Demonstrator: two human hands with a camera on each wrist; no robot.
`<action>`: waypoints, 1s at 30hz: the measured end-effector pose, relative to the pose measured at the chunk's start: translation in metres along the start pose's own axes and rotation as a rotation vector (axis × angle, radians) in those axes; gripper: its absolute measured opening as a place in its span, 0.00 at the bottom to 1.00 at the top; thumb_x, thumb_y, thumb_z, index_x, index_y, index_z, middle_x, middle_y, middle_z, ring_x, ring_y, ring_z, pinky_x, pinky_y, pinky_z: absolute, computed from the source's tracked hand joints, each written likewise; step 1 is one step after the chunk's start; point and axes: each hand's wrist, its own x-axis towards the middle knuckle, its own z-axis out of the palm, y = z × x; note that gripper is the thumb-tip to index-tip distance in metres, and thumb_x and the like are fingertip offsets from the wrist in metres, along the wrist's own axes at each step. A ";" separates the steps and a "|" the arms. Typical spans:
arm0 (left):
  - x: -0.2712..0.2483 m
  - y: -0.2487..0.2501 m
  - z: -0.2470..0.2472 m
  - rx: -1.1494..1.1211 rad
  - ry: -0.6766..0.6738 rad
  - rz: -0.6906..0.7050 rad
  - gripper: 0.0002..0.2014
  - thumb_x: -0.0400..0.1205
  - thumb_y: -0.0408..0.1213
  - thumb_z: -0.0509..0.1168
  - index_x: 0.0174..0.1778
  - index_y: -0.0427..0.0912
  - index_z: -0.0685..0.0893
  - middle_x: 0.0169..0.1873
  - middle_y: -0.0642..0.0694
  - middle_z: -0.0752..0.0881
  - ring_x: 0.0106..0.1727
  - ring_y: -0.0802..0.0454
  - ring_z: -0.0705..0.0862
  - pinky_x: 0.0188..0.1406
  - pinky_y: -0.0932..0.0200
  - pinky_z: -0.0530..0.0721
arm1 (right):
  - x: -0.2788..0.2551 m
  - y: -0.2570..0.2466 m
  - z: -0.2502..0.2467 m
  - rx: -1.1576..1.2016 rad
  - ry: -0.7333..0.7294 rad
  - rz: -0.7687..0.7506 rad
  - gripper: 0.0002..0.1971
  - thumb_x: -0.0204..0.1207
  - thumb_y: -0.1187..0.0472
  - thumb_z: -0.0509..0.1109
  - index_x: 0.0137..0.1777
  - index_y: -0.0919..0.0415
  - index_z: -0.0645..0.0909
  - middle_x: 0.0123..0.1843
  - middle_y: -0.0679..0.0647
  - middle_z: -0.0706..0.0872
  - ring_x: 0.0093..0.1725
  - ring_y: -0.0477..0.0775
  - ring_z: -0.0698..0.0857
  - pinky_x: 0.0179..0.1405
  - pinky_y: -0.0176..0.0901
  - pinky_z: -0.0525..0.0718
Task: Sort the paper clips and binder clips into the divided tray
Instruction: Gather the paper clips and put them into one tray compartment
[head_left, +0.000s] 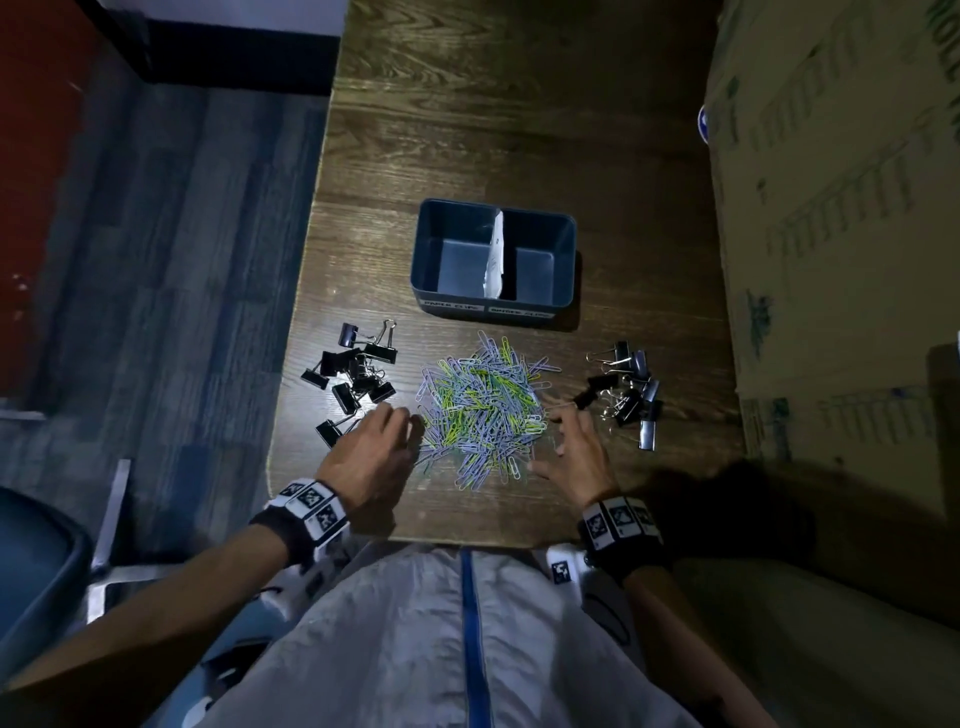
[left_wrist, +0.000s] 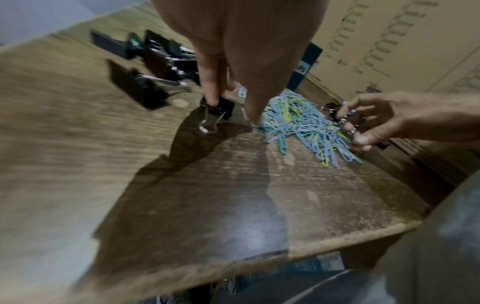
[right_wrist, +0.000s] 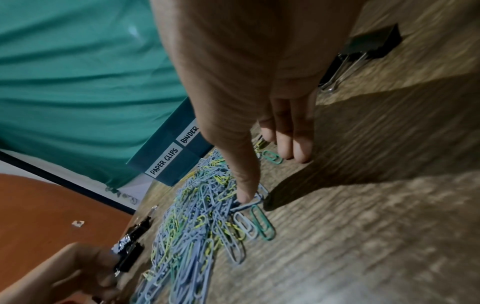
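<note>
A blue divided tray stands mid-table with both halves empty; its front labels read PAPER CLIPS on the left and BINDER on the right. In front of it lies a pile of blue, yellow and green paper clips. Black binder clips lie in two groups, left and right. My left hand pinches one black binder clip at the pile's left edge. At the pile's right edge my right hand is spread, its thumb touching a paper clip and holding nothing.
A large cardboard box walls off the table's right side. The table's left edge drops to a blue carpeted floor. A chair sits at the lower left. Bare wood lies behind the tray.
</note>
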 end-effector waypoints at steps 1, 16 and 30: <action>-0.005 -0.007 0.000 -0.006 0.005 -0.011 0.21 0.75 0.38 0.74 0.59 0.38 0.75 0.54 0.43 0.73 0.46 0.43 0.79 0.31 0.50 0.85 | -0.001 0.002 0.000 -0.022 -0.018 0.002 0.38 0.59 0.55 0.88 0.64 0.46 0.68 0.69 0.52 0.73 0.63 0.57 0.81 0.60 0.60 0.84; 0.030 0.023 0.015 0.031 -0.217 0.068 0.20 0.81 0.44 0.66 0.67 0.40 0.72 0.57 0.41 0.80 0.44 0.41 0.85 0.39 0.52 0.81 | 0.012 -0.023 0.019 -0.051 -0.017 -0.056 0.22 0.63 0.58 0.85 0.42 0.47 0.71 0.46 0.46 0.79 0.42 0.54 0.83 0.42 0.54 0.86; 0.033 0.037 0.029 0.138 -0.294 0.245 0.22 0.78 0.61 0.65 0.47 0.44 0.77 0.41 0.43 0.87 0.41 0.42 0.87 0.36 0.56 0.78 | 0.010 -0.016 0.005 -0.026 0.171 0.093 0.30 0.72 0.47 0.79 0.72 0.53 0.74 0.75 0.57 0.68 0.71 0.61 0.76 0.65 0.52 0.80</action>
